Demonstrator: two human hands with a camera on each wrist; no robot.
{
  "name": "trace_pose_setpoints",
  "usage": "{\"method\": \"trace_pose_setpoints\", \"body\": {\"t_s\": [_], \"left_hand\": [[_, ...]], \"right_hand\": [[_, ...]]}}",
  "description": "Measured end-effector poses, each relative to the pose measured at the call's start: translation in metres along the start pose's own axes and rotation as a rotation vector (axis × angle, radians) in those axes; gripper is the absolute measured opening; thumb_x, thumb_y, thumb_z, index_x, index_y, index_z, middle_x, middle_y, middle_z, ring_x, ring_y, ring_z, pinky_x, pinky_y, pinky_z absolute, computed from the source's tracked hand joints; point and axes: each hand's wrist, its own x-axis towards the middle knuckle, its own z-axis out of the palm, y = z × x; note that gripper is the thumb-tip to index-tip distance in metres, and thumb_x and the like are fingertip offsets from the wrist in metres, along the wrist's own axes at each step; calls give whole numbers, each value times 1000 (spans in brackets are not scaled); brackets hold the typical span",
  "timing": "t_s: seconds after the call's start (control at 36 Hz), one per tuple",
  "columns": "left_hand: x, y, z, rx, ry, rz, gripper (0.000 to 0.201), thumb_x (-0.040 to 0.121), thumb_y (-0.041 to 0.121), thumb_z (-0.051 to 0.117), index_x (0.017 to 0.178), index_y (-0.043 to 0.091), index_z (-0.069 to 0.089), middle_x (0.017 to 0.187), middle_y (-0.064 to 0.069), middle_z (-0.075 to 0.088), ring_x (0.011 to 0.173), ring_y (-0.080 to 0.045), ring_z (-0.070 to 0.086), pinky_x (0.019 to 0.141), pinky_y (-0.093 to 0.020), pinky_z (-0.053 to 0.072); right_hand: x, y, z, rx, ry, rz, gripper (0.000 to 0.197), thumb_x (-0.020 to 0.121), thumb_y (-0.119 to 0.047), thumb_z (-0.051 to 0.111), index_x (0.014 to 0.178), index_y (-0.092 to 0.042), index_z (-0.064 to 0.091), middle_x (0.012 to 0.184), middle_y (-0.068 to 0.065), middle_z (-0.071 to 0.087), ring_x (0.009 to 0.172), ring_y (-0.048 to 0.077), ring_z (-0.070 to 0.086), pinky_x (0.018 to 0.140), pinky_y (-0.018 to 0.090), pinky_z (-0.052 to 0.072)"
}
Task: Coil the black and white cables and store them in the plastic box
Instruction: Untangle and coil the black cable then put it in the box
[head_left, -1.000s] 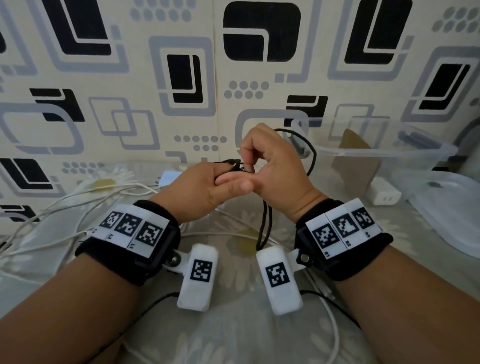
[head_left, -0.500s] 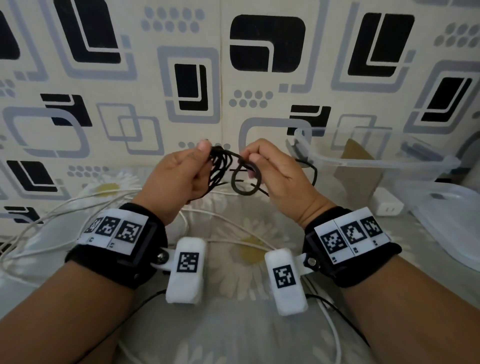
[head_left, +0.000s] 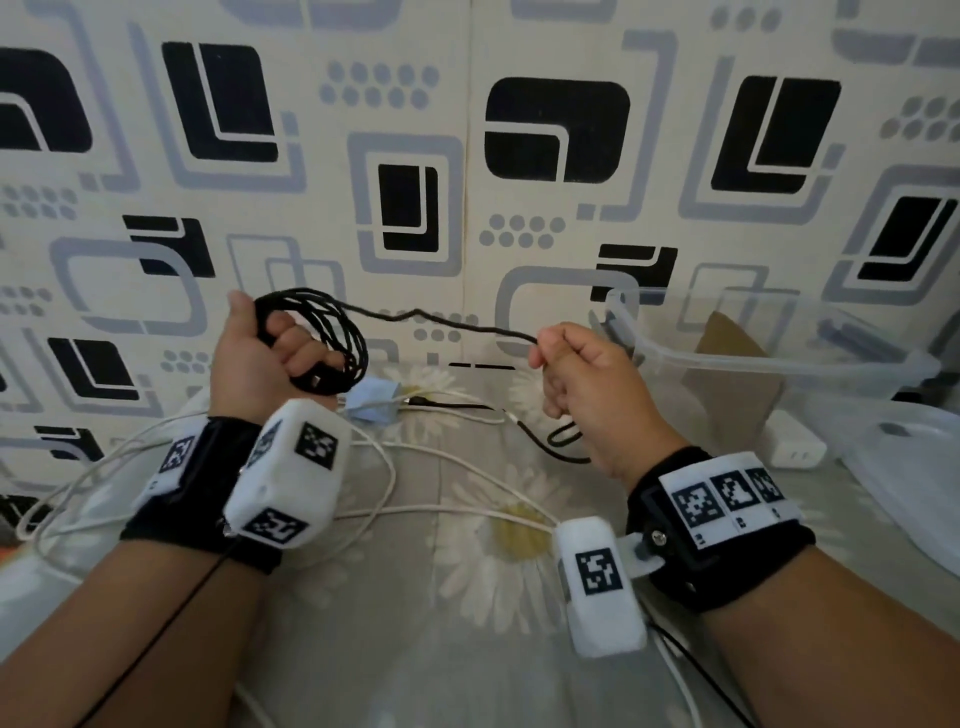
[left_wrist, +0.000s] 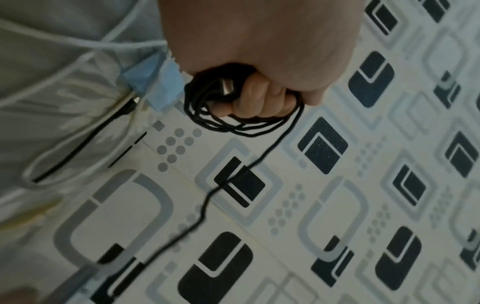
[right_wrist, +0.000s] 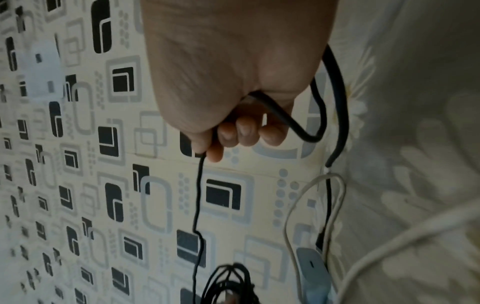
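Note:
My left hand (head_left: 270, 348) is raised and grips a coil of the black cable (head_left: 332, 338), its loops wound round the curled fingers (left_wrist: 259, 98) with a metal plug tucked in the fist. A free strand (head_left: 441, 322) runs from the coil to my right hand (head_left: 571, 374), which pinches it between thumb and fingers (right_wrist: 233, 131). The rest of the black cable (head_left: 545, 441) trails below onto the bed. White cables (head_left: 415, 514) lie spread loose on the floral sheet. The clear plastic box (head_left: 779, 358) stands open at the right, behind my right hand.
The box's clear lid (head_left: 914, 467) lies at the far right, with a white charger (head_left: 795, 447) beside the box and a brown card piece (head_left: 727, 374) inside it. A light blue item (head_left: 374, 402) sits by the patterned wall (head_left: 467, 156).
My hands have moved apart. The left hand rose and turned with the coil, and the right hand slid out along the strand, drawing it taut between them.

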Motion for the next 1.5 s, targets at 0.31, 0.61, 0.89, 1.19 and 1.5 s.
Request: {"method": "trace_pose_setpoints", "body": {"t_s": [0.31, 0.61, 0.89, 1.19, 1.5], "left_hand": [[-6, -1, 8, -29, -68, 18, 54, 96, 59, 38, 55, 23, 39, 45, 9, 21, 37, -9, 19, 49, -20, 34], [-19, -29, 18, 456, -316, 37, 50, 98, 55, 38, 63, 18, 39, 48, 7, 20, 39, -9, 17, 64, -33, 8], [-25, -34, 20, 514, -360, 17, 53, 97, 57, 38, 60, 19, 43, 48, 7, 21, 39, -9, 18, 64, -33, 9], [-38, -35, 23, 697, -548, -209, 50, 90, 54, 43, 56, 17, 36, 45, 7, 18, 36, -7, 13, 63, -36, 4], [-44, -30, 30, 344, -603, -294, 50, 92, 48, 35, 50, 20, 36, 44, 6, 7, 35, -12, 5, 47, -25, 24]], "right_hand": [[3, 10, 3, -615, -64, 72, 29, 101, -27, 43, 84, -20, 65, 71, -10, 54, 65, 8, 49, 68, 26, 39], [-2, -9, 10, -1020, -263, -215, 69, 95, -27, 56, 152, -28, 16, 155, -6, 28, 143, 13, 19, 118, 36, -1], [-14, -6, 22, -427, -444, -1, 32, 88, -25, 68, 116, -27, 54, 110, -6, 63, 108, 5, 56, 99, 26, 44], [1, -4, 10, 75, 225, -130, 25, 101, -24, 44, 82, -23, 60, 55, -14, 43, 51, 6, 33, 53, 22, 31], [0, 2, 10, -253, -38, 83, 31, 99, -33, 47, 78, -25, 69, 52, -6, 38, 39, 2, 32, 44, 13, 29]]}}
